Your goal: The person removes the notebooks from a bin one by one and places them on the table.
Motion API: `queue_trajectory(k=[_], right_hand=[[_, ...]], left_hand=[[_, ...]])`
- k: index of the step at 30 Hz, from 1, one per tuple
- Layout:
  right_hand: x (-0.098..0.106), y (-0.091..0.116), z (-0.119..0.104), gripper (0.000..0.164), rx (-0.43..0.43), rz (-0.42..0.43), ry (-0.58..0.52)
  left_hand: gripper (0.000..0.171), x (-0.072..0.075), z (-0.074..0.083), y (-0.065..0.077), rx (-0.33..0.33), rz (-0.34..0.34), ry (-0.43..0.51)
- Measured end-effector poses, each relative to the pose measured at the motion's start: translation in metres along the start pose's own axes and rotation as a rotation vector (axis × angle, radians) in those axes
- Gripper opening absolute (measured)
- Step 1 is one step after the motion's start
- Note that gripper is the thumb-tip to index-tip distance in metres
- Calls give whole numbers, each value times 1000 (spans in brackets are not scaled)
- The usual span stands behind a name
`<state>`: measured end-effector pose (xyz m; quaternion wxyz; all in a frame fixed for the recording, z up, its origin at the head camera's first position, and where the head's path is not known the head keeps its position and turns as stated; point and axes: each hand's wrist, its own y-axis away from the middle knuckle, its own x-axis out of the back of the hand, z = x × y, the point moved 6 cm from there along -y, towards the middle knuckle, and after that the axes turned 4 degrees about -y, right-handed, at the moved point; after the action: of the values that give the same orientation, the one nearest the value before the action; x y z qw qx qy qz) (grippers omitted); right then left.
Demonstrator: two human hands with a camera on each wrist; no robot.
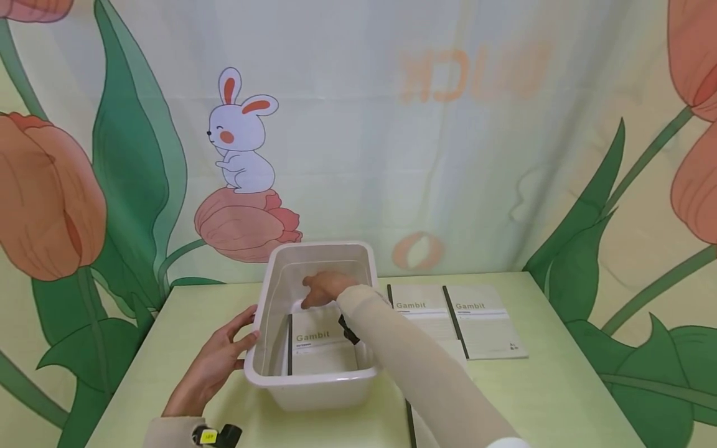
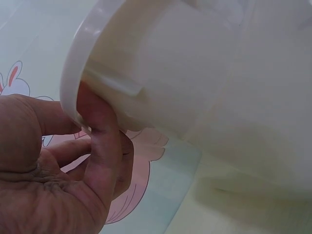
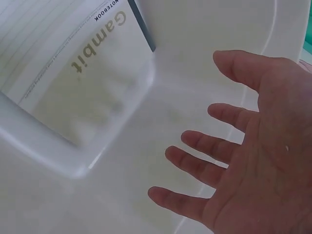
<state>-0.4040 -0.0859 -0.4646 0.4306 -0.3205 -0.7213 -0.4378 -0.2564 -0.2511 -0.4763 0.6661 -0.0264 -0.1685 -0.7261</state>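
Observation:
A white plastic bin (image 1: 313,393) stands on the table, a Gambit notebook (image 1: 322,354) with a dark spine lying flat on its floor. My left hand (image 1: 218,354) grips the bin's left rim; the left wrist view shows the thumb and fingers (image 2: 105,141) pinching the rim's edge. Inside the bin, above the notebook's far edge, is my right hand (image 1: 325,288). Its fingers (image 3: 195,165) are spread and nearly straight in the right wrist view, with nothing between them and the notebook (image 3: 63,63) apart from them.
Right of the bin lie more Gambit notebooks: one (image 1: 422,305) partly under the right sleeve, another (image 1: 487,323) beside it, and one nearer, mostly covered by the forearm. A printed curtain (image 1: 358,155) hangs behind the pale green table (image 1: 560,386).

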Motion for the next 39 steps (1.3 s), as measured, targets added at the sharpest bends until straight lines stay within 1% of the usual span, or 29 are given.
queue_trajectory(k=[3, 5, 9, 11, 14, 18, 25, 27, 29, 34, 37, 39], right_hand=[[-8, -6, -4, 67, 18, -9, -16], [-13, -10, -8, 67, 51, -13, 9], [-21, -13, -16, 68, 87, -18, 68], [-26, -14, -18, 68, 93, -19, 74], [-37, -18, -17, 70, 75, -29, 65], [-51, -24, -11, 72, 12, -62, 44], [-65, -34, -6, 75, -37, -135, 19], [-68, -35, -5, 75, -44, -160, 26], [-70, -35, -6, 75, -31, -176, 50], [-71, -36, -9, 75, 7, -172, 78], [-73, -39, -8, 72, -1, -168, 80], [-74, -43, -6, 67, -18, -156, 80]], left_hand=[[63, 2, -1, 0, -1, 2, 3], [63, 2, -1, 1, -1, 2, 3], [62, 1, -1, 2, -5, -3, 10], [62, 0, 0, 2, -7, -5, 16], [62, -1, -1, 2, 0, -4, 26], [62, -2, 0, 2, 2, 3, 19], [62, 0, 0, 3, 8, 16, 5], [62, 0, 1, 3, 7, 13, 11], [62, 1, 1, 3, 4, 11, 13], [61, 2, 2, 4, -6, 16, 9], [60, 3, 3, 4, -10, 18, 13], [60, 3, 3, 4, -10, 21, 16]])
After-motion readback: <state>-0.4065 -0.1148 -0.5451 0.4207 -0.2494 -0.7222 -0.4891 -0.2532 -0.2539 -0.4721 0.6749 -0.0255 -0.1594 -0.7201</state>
